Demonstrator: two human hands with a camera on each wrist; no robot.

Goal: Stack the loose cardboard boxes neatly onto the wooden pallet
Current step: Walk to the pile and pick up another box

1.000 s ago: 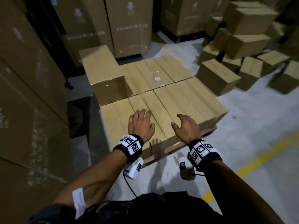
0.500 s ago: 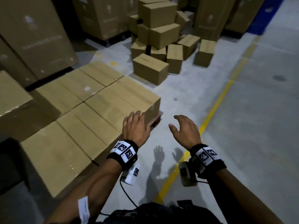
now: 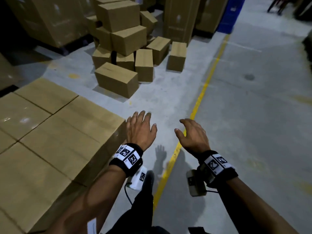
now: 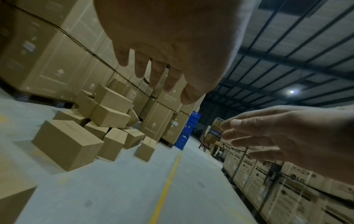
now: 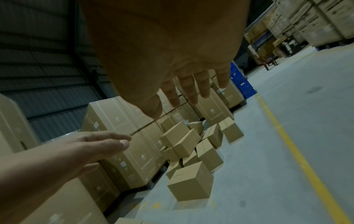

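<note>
A flat layer of stacked cardboard boxes fills the left of the head view; the pallet under it is hidden. Ahead on the floor lies a jumbled pile of loose boxes, its nearest box lying alone in front; the wrist views show that nearest box too. My left hand hovers just past the stack's right corner, fingers spread and empty. My right hand floats beside it over the floor, fingers relaxed and empty. Both palms face down.
A yellow floor line runs from near my feet toward the back. Tall stacks of large cartons stand behind the pile. Blue crates sit at the back right. A row of printed cartons lines the right side.
My view has swung right, from the stacked layer toward the loose pile. Both hands left the top of the stack and now hang over the floor, still empty.
</note>
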